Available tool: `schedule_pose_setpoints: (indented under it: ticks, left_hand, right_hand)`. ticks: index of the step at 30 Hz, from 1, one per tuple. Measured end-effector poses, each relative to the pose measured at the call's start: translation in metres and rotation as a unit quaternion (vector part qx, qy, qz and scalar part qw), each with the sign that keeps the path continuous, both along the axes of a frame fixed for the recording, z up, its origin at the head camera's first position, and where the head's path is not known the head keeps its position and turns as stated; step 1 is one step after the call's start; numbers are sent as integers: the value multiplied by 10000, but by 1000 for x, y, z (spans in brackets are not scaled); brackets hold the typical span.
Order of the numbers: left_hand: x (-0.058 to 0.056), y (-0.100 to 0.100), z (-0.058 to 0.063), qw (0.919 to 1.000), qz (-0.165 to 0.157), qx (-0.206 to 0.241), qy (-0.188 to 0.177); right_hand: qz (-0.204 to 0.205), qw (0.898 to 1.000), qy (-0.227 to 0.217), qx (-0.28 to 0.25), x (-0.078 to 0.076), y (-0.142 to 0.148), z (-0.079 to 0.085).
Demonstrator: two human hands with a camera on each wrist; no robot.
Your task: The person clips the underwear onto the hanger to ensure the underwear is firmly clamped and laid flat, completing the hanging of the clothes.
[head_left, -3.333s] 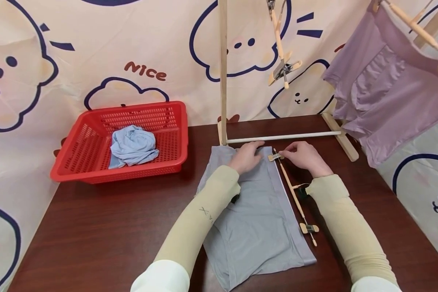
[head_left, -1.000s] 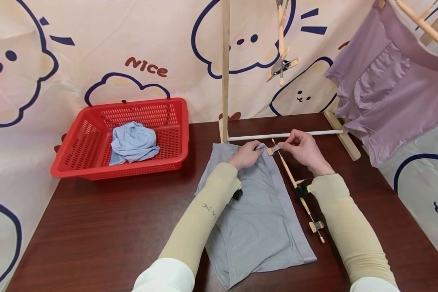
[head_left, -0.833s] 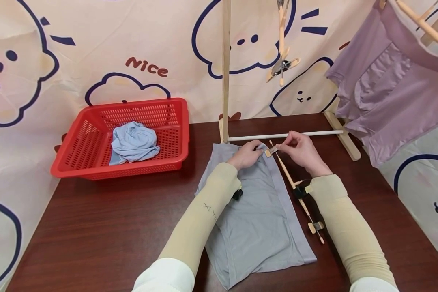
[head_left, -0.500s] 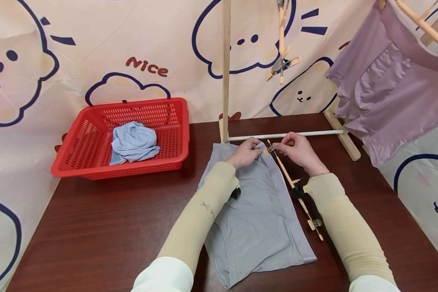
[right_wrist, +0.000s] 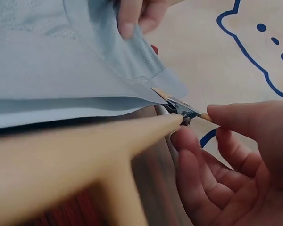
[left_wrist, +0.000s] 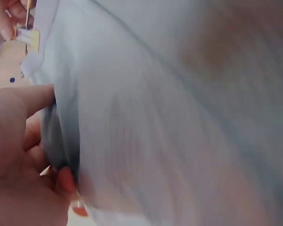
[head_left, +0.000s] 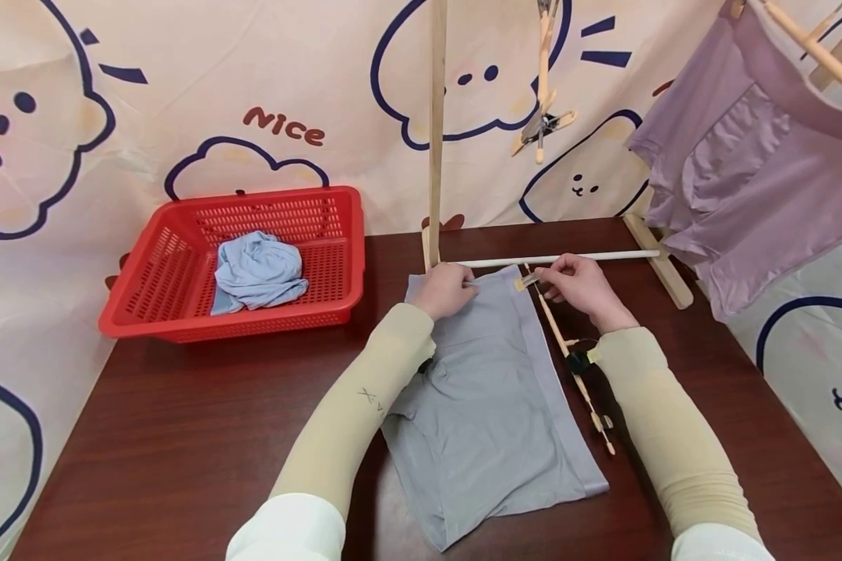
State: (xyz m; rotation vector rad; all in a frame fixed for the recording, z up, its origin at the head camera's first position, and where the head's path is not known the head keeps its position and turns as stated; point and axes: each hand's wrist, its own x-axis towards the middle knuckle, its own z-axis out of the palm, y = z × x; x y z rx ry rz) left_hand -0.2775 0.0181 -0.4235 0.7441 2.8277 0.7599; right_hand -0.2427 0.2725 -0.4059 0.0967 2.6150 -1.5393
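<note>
Grey boxer shorts (head_left: 491,389) lie flat on the dark wooden table, waistband to the right. My left hand (head_left: 447,292) grips their far edge; in the left wrist view its fingers hold a fold of the grey cloth. Beside the waistband lies a wooden clip hanger (head_left: 554,331). My right hand (head_left: 584,288) pinches the hanger's far clip (right_wrist: 184,110) between thumb and fingers. In the right wrist view that clip's tip sits over the waistband corner. The near clip (head_left: 601,423) lies apart from the waistband.
A red basket (head_left: 231,331) with a crumpled light blue cloth (head_left: 260,269) stands at the left. A wooden rack post (head_left: 436,140) and white bar (head_left: 589,255) stand behind the shorts. Lilac boxer shorts (head_left: 737,148) hang at the right, and another clip hanger (head_left: 543,93) hangs between.
My left hand has moved left along the shorts' far edge, away from the waistband corner. My right hand has brought the far clip from beside the waistband onto its corner.
</note>
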Motion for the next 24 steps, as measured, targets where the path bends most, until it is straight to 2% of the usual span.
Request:
schedule_pose_setpoints:
  ticks: [5,11,17,20,24]
  left_hand:
    - [0,-6,5,9987,-131,-222,444]
    - [0,-6,10,9944,10,1,1053]
    - [0,-6,11,9920,192,167,1235]
    - [2,-5,10,9921,277,45,1226]
    - [3,-3,12,9927,316,-330,1115]
  right_hand:
    - [157,9984,-545,-25,-6,4,-2]
    - [460,9952,-770,399,-11,3,-3]
    - [508,9909,-931,827,-18,-4,-5]
    - [404,9902,-1044,831,-22,-6,-7]
    - [236,9916,-1068,687,-27,-6,-8]
